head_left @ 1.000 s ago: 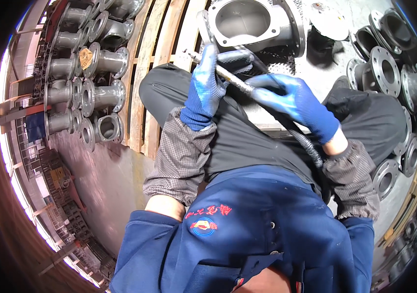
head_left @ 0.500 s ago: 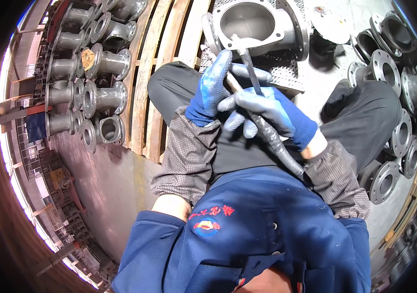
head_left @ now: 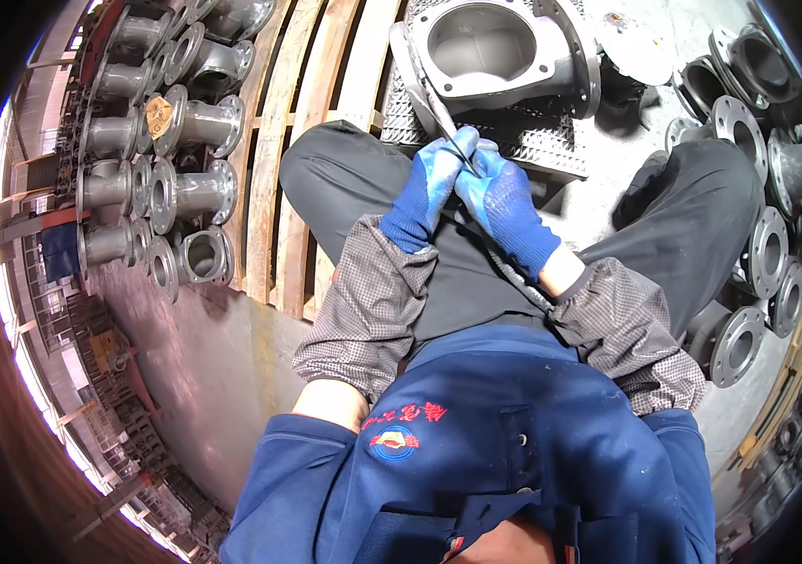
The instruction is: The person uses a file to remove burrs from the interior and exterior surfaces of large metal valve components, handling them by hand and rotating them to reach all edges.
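Left hand [head_left: 432,177], right hand [head_left: 503,188], both curled snugly round the slim rod [head_left: 445,119], flanged casting [head_left: 495,85] at twelve o'clock

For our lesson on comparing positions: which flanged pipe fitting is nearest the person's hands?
The large grey fitting on the patterned metal surface, just beyond the left hand and right hand; the other fittings are farther off, toward either side.
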Demonstrator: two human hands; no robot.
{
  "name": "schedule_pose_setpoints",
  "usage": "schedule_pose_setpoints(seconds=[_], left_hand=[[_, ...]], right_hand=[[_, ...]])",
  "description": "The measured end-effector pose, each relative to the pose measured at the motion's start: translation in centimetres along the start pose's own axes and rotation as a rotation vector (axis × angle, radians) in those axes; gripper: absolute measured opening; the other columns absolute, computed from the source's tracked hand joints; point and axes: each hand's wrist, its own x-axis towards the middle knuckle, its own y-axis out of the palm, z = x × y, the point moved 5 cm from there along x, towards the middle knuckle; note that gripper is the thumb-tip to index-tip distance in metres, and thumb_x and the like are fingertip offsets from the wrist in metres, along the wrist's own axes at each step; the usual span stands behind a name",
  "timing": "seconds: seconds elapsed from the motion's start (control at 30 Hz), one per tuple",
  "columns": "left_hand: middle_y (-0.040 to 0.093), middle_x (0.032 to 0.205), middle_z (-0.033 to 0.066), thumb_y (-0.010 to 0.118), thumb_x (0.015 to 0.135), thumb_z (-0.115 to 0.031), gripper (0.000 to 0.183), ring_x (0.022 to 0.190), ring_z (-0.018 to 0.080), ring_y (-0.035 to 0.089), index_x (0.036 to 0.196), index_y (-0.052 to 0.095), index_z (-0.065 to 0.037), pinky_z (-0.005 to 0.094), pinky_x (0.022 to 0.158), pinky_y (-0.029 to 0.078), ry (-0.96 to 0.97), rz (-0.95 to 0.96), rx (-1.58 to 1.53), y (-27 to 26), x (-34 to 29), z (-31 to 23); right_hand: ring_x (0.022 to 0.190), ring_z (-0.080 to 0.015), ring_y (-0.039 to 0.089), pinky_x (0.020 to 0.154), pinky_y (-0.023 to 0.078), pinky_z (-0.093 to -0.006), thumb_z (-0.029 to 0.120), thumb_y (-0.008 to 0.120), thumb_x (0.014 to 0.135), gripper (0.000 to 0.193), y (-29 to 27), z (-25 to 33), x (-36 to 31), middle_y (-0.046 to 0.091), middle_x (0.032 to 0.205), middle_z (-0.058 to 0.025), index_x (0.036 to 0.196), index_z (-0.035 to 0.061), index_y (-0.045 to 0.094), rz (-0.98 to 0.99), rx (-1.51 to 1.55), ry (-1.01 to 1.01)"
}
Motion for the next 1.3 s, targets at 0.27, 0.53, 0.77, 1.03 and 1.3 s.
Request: schedule_pose_setpoints(seconds=[0.27, 0.53, 0.77, 1.03, 1.3], left_hand=[[0.065, 0.099, 0.0125, 0.041, 0.096, -0.034, 0.045, 0.087, 0.0188, 0.061, 0.107, 0.063, 0.004, 0.0292, 0.080, 0.048, 0.055, -0.061, 0.027, -1.1, 1.0, -0.7], [0.066, 0.092, 0.0121, 0.039, 0.095, -0.033, 0.045, 0.079, 0.0190, 0.061, 0.104, 0.065, 0.002, 0.0286, 0.073, 0.050, 0.001, -0.098, -0.086, -1.6, 2.2, -0.2], [0.065, 0.100, 0.0198, 0.032, 0.100, -0.034, 0.051, 0.091, 0.0236, 0.063, 0.108, 0.057, 0.009, 0.0316, 0.085, 0.050, 0.034, -0.059, -0.077, -2.3, 2.3, -0.2], [0.065, 0.096, 0.0174, 0.034, 0.100, -0.034, 0.050, 0.087, 0.0222, 0.063, 0.108, 0.059, 0.008, 0.0313, 0.082, 0.051, 0.123, -0.068, -0.060, -2.3, 2.6, -0.4], [0.068, 0.089, 0.0132, 0.037, 0.100, -0.035, 0.049, 0.076, 0.0173, 0.064, 0.100, 0.066, 0.005, 0.0261, 0.070, 0.051, 0.154, -0.117, -0.071, -1.7, 2.1, -1.0]], right_hand=[[0.076, -0.0390, 0.063, 0.067, 0.051, -0.0460, 0.027, 0.056, 0.082, 0.023, 0.8, 1.1, 1.5, 0.064, 0.076, -0.0208, 0.088, 0.0060, 0.061, -0.100, -0.154, 0.026], [0.079, -0.0390, 0.064, 0.073, 0.051, -0.0463, 0.028, 0.054, 0.081, 0.025, 0.9, 1.5, 2.2, 0.065, 0.077, -0.0196, 0.090, 0.0064, 0.063, -0.111, -0.195, 0.067], [0.080, -0.0383, 0.064, 0.074, 0.052, -0.0461, 0.032, 0.053, 0.082, 0.030, 0.9, 2.3, 2.2, 0.065, 0.078, -0.0208, 0.092, 0.0067, 0.064, -0.062, -0.131, 0.109], [0.073, -0.0321, 0.067, 0.072, 0.054, -0.0410, 0.029, 0.052, 0.082, 0.030, 0.2, 3.1, 2.2, 0.065, 0.071, -0.0181, 0.093, 0.0054, 0.066, -0.082, -0.147, 0.038], [0.069, -0.0283, 0.067, 0.070, 0.054, -0.0382, 0.029, 0.051, 0.083, 0.030, -0.1, 3.5, 2.3, 0.066, 0.068, -0.0156, 0.090, 0.0045, 0.067, -0.057, -0.214, 0.077]])
